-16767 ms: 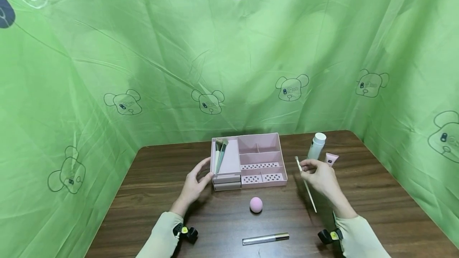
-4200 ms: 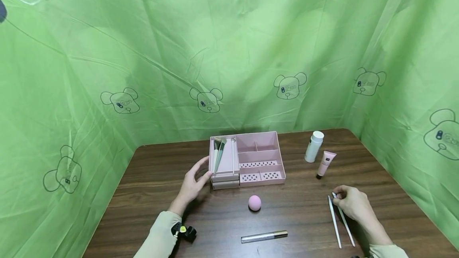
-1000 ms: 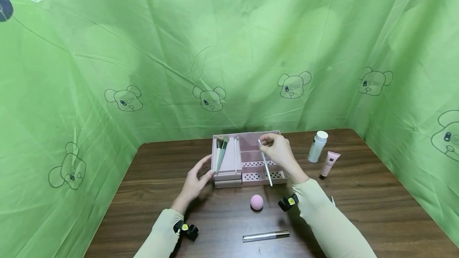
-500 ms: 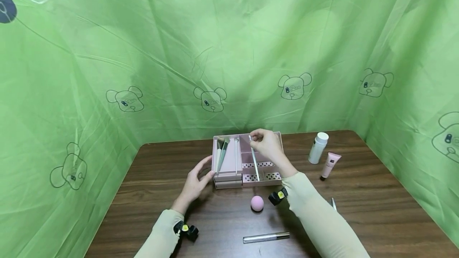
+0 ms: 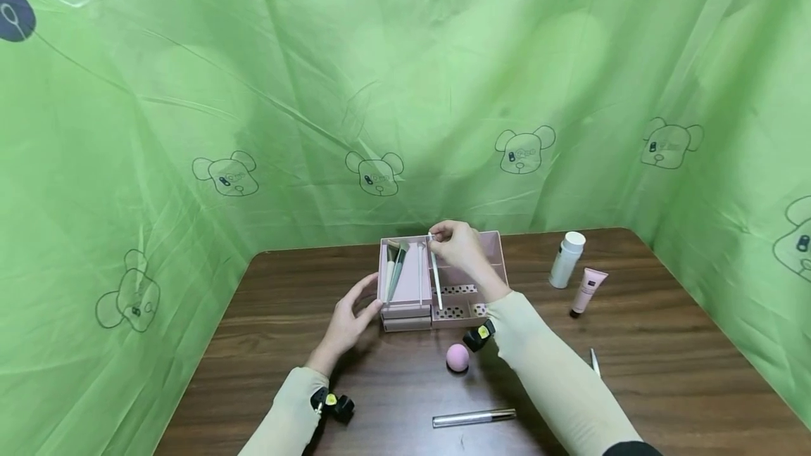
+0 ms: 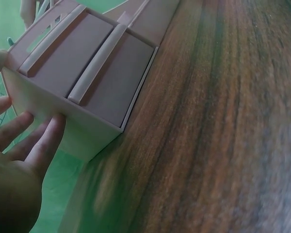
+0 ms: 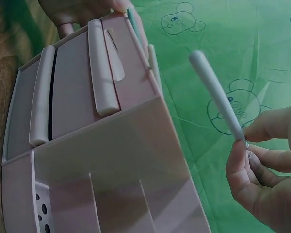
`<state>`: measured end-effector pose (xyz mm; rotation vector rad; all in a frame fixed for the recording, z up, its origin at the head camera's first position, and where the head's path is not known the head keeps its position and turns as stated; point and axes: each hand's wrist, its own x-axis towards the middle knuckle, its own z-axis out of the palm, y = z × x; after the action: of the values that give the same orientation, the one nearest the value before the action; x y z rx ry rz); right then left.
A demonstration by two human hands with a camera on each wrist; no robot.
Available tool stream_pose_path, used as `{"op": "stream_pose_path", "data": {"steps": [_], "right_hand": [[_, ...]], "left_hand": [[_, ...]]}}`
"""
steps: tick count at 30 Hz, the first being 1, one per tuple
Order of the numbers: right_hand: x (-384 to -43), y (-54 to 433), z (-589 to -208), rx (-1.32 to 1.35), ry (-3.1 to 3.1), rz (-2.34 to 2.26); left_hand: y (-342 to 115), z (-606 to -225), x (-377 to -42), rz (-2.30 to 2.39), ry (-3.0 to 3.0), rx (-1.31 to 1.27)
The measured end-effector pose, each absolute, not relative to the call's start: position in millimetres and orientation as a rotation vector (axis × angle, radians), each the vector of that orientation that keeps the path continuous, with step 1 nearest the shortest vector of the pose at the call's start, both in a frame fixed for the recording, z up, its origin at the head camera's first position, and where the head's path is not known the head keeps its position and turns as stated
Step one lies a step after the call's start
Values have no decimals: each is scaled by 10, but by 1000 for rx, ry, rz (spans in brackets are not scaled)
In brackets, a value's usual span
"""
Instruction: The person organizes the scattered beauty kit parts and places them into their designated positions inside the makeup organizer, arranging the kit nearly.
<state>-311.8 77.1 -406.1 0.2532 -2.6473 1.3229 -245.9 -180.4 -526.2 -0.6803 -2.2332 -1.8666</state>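
A pink desktop organizer (image 5: 412, 266) stands at the back of the table, with a top tray above two drawers on its left and open compartments on its right. Left hand (image 5: 345, 322) touches its left side, thumb at the front corner; in the left wrist view several fingers (image 6: 47, 143) lie against the side wall. Between thumb and fingertips the right hand (image 5: 461, 248) pinches a slim white stick (image 5: 436, 274), raised above the organizer beside the tray's right edge. Makeup brushes (image 5: 396, 269) and a thin brush (image 5: 420, 273) lie in the tray.
A pink ball (image 5: 457, 357) and a silver tube (image 5: 474, 418) lie in front of the organizer. To the right are a white-capped bottle (image 5: 567, 260), a pink squeeze tube (image 5: 588, 292) and another white stick (image 5: 594, 362), partly behind the right sleeve.
The thin brush went from the right hand into the tray. Later the right hand took a white stick from the table and carried it leftward over the organizer. The left hand stayed at the side.
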Motion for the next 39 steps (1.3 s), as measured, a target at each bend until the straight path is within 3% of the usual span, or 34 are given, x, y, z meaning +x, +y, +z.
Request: {"op": "stream_pose_path", "data": {"steps": [20, 39], "right_hand": [[-3244, 530, -4072, 207, -2682, 1444], [-3292, 438, -4092, 168, -2732, 1474]], "left_hand": [[-1814, -5270, -2473, -1926, -2235, -650], [-1768, -4974, -2319, -1937, -2243, -673]]}}
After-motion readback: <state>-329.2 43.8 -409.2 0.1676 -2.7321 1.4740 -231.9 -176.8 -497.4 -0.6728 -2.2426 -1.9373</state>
